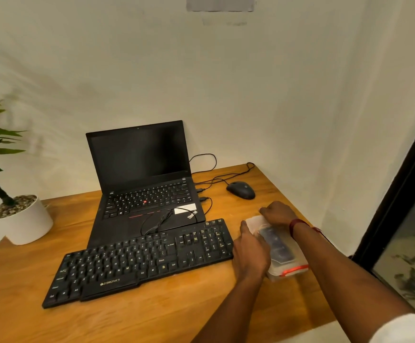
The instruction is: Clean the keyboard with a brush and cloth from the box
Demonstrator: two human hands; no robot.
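Black keyboard (137, 261) beside seemingly closed box (279, 246)

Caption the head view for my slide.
Left hand presses against the clear box, right hand grips its far end, beside the keyboard.
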